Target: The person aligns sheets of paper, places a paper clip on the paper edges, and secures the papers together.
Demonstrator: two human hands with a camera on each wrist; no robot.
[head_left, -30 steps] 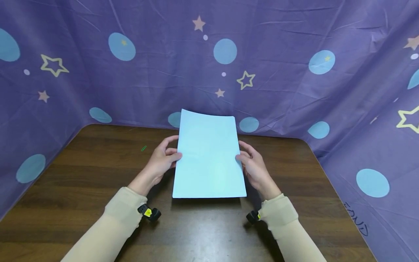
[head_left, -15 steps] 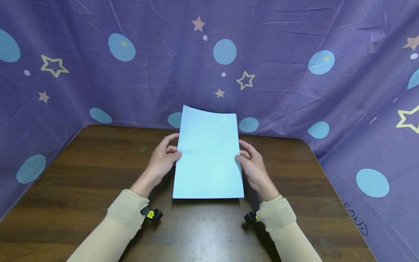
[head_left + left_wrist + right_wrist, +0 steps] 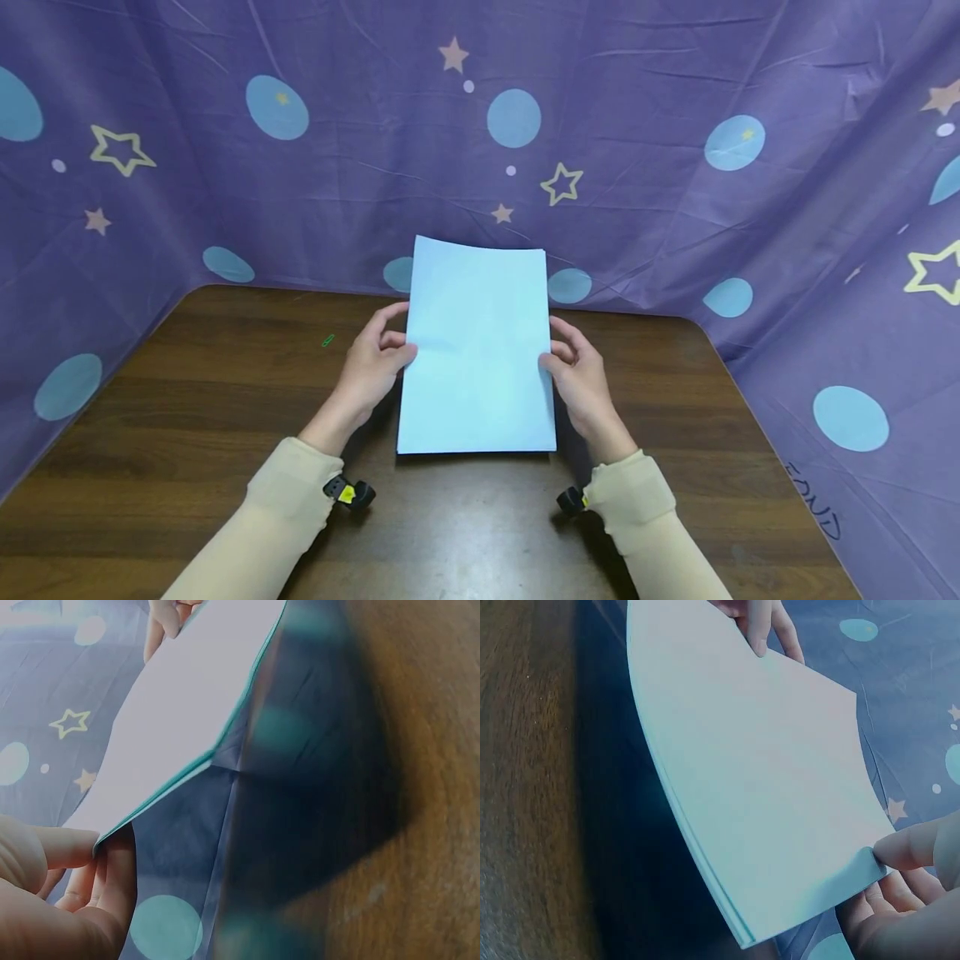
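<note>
Your left hand (image 3: 369, 364) and right hand (image 3: 585, 379) pinch opposite long edges of the paper stack (image 3: 480, 354), which points lengthwise away from you.

Dark handwritten letters (image 3: 813, 502) are borne by the purple curtain (image 3: 637, 200) at lower right; "ND" can be read, the preceding characters only uncertainly.

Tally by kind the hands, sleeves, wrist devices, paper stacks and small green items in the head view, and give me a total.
Left hand and right hand: 2
Left sleeve and right sleeve: 2
Left wrist device and right wrist device: 2
Paper stack: 1
Green item: 1
Total: 8
</note>
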